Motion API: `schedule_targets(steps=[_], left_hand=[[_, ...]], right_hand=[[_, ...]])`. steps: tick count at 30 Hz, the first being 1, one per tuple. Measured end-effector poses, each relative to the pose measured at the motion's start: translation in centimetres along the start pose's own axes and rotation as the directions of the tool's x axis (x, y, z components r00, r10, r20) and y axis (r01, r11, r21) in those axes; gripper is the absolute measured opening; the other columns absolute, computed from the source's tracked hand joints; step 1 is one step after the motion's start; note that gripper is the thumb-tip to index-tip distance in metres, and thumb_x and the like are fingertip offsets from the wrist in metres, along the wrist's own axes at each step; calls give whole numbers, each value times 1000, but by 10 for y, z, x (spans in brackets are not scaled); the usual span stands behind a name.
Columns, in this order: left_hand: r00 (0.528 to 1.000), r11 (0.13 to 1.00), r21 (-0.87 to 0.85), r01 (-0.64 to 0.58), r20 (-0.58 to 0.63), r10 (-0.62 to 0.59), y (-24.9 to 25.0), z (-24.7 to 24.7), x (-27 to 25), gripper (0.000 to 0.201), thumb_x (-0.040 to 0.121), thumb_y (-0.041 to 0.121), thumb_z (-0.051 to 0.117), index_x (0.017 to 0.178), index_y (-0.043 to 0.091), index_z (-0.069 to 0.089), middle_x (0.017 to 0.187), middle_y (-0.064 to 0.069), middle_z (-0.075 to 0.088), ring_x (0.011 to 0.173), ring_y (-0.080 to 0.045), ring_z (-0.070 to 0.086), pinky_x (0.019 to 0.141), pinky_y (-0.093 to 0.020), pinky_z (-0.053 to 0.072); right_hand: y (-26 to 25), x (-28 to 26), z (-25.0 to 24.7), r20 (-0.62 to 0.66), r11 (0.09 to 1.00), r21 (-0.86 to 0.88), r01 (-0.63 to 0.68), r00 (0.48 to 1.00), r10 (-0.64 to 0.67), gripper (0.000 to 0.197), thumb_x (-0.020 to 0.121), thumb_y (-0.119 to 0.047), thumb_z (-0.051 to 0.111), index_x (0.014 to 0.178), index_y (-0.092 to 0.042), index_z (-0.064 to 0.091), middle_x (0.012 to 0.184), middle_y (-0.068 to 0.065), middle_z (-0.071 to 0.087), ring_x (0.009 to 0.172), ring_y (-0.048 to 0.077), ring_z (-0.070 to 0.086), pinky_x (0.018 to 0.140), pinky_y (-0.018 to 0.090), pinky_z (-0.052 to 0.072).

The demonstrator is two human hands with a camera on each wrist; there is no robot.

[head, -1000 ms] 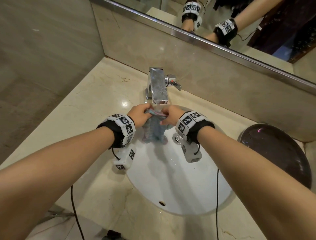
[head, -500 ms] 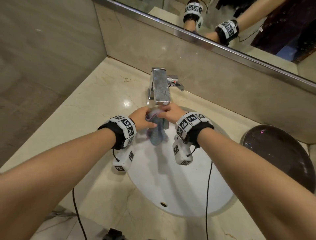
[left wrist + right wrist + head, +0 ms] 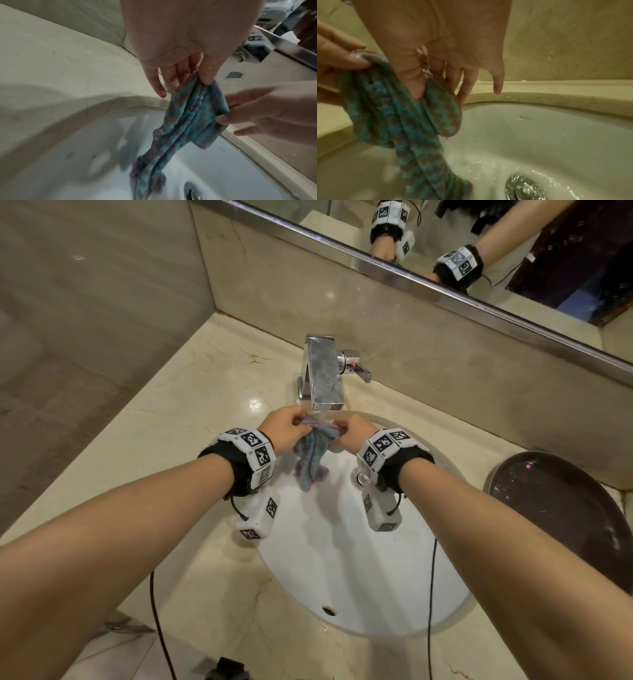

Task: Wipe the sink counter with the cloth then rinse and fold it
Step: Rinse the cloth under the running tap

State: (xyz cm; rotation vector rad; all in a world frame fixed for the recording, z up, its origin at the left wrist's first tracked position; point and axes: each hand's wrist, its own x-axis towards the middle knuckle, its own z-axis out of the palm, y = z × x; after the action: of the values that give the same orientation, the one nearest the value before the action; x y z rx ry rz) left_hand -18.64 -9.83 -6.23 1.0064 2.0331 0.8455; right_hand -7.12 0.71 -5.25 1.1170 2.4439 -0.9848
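The left hand [image 3: 281, 429] and the right hand [image 3: 349, 433] each pinch one end of the top edge of the cloth [image 3: 311, 460], thumb against curled fingers, close together so the edge bunches between them; in the left wrist view the thumb and fingertips [image 3: 206, 79] clamp a gathered corner. The cloth, a blue and mauve striped knit, hangs below the hands in a ropey, pleated bundle over the white sink basin [image 3: 342, 559], its tail near the drain [image 3: 523, 189], where water is rippling. Just beyond the hands stands the square chrome faucet [image 3: 323, 374], its spout above the held edge. The marble tabletop [image 3: 191, 412] spreads out to the left of the hands, and a dark round bowl [image 3: 561, 515] sits well off to the right. Soaked, the cloth probably handles heavy and limp, stretchy and dripping, not slippery; the firm top hem near its corners looks the best hold for spreading it flat to fold, after a squeeze along its length.
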Motion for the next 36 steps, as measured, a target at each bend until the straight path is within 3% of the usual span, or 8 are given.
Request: schedule_targets(steps=[3, 8, 10, 15, 20, 25, 30, 36], left_hand=[[999, 999, -4, 33, -4, -33, -12, -2, 2, 14, 87, 12, 57, 75, 19, 54, 76, -2, 56, 79, -20, 52, 60, -18, 38], [998, 998, 54, 42, 53, -45, -14, -2, -3, 32, 80, 21, 69, 109, 14, 57, 90, -6, 61, 80, -21, 55, 71, -27, 46], [999, 996, 93, 8, 38, -11, -10, -1, -2, 30, 81, 20, 67, 108, 10, 59, 95, -7, 62, 85, -20, 56, 78, -28, 45], [999, 993, 118, -26, -31, 29, -1, -1, 0, 14, 88, 11, 56, 98, 3, 62, 88, -8, 60, 81, -23, 57, 75, -31, 48], [997, 995, 78, -64, -36, 67, 2, -2, 1, 15, 89, 12, 53, 97, 4, 63, 86, -6, 59, 82, -20, 55, 75, -26, 43], [998, 994, 104, -23, -52, 29, -8, -5, 1, 13, 87, 12, 56, 98, 9, 63, 82, -5, 60, 77, -21, 54, 70, -25, 41], [996, 992, 124, -15, 84, 5, -6, -3, -5, 39, 82, 15, 65, 118, 15, 51, 94, -5, 61, 88, -23, 60, 83, -31, 48], [1000, 984, 179, -16, 9, 15, 0, 0, -5, 20, 83, 12, 60, 103, 9, 58, 94, -11, 61, 90, -28, 58, 82, -36, 49]], right_hand=[[-1, 3, 0, -60, 995, 97, 9, 998, -3, 25, 84, -8, 59, 109, -7, 64, 89, 6, 58, 83, 20, 54, 63, 24, 40], [-14, 3, -4, -51, 946, 312, 88, 996, -75, 29, 81, -2, 62, 110, -1, 65, 83, 2, 60, 78, 16, 57, 56, 11, 41], [-15, 4, -4, -43, 937, 335, 96, 995, -86, 29, 80, -3, 64, 108, -1, 65, 90, 3, 61, 87, 18, 57, 60, 13, 41], [-10, 3, -3, -25, 990, 132, 59, 998, -56, 39, 81, -8, 64, 120, -5, 59, 95, 4, 57, 87, 18, 55, 69, 23, 43], [-1, 4, 3, 18, 992, -129, -3, 1000, 6, 28, 80, -14, 67, 107, -7, 66, 100, 14, 68, 91, 27, 63, 72, 27, 46], [-3, -1, 1, -75, 998, 59, 14, 997, -10, 27, 80, -11, 64, 107, -7, 66, 88, 11, 63, 78, 21, 54, 55, 24, 41], [-13, -7, -3, -48, 978, 177, 109, 994, -102, 32, 82, -12, 66, 112, -1, 65, 105, 14, 67, 89, 21, 58, 71, 22, 42], [-12, -5, -3, -37, 983, 163, 85, 996, -80, 25, 81, -9, 66, 105, -4, 64, 89, 10, 60, 71, 17, 55, 52, 16, 42]])
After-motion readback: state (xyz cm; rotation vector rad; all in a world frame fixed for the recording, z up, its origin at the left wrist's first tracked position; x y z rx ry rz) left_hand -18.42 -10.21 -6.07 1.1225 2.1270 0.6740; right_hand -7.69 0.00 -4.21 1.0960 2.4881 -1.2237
